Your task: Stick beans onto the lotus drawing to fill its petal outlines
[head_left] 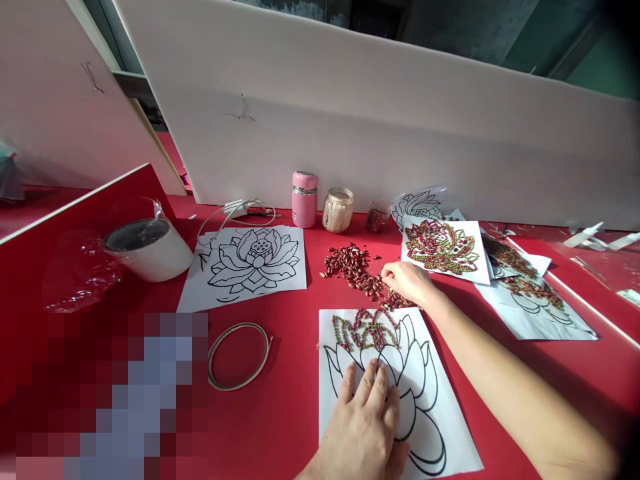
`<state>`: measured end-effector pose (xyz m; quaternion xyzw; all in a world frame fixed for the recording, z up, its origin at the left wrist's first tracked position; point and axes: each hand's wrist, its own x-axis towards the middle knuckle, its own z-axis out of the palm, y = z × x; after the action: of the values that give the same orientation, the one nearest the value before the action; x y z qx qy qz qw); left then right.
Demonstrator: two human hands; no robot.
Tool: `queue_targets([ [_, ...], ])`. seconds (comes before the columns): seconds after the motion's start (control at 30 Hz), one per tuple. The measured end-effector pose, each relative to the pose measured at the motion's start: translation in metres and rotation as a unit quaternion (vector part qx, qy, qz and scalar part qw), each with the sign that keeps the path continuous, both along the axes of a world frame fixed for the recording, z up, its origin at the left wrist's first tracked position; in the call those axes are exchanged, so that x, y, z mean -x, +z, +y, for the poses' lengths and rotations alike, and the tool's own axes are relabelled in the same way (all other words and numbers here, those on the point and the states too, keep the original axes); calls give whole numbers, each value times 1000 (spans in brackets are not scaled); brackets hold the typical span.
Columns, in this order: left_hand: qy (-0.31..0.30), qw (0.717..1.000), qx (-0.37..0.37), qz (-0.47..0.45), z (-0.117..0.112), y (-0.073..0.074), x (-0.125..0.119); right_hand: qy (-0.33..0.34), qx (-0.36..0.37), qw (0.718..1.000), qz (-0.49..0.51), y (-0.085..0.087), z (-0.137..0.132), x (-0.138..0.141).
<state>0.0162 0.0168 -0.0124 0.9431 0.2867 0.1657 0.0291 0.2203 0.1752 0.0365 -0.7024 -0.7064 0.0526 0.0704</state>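
My left hand (367,420) lies flat, fingers spread, on a lotus outline sheet (435,427) in front of me. The top petals of that drawing are filled with red and green beans (363,328). My right hand (407,280) reaches past the sheet to a pile of red beans (355,265) on the red table (290,400). Its fingers are curled and pinched at the pile's edge; what they hold is too small to see.
A blank lotus sheet (250,263) lies at the left, with a tape roll (150,248) and a thin ring (239,355) nearby. A pink flask (305,199) and a jar (337,209) stand at the back. Finished bean pictures (443,248) lie at the right. White boards wall the table.
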Motion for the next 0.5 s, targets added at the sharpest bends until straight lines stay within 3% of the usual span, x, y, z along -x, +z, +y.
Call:
queue_targets([
  [0.27, -3, 998, 63, 14, -2, 10, 2, 4, 10, 1000, 9, -2, -1, 1],
  [0.5, -8, 997, 72, 19, -1, 13, 3, -17, -21, 994, 106, -3, -8, -9],
])
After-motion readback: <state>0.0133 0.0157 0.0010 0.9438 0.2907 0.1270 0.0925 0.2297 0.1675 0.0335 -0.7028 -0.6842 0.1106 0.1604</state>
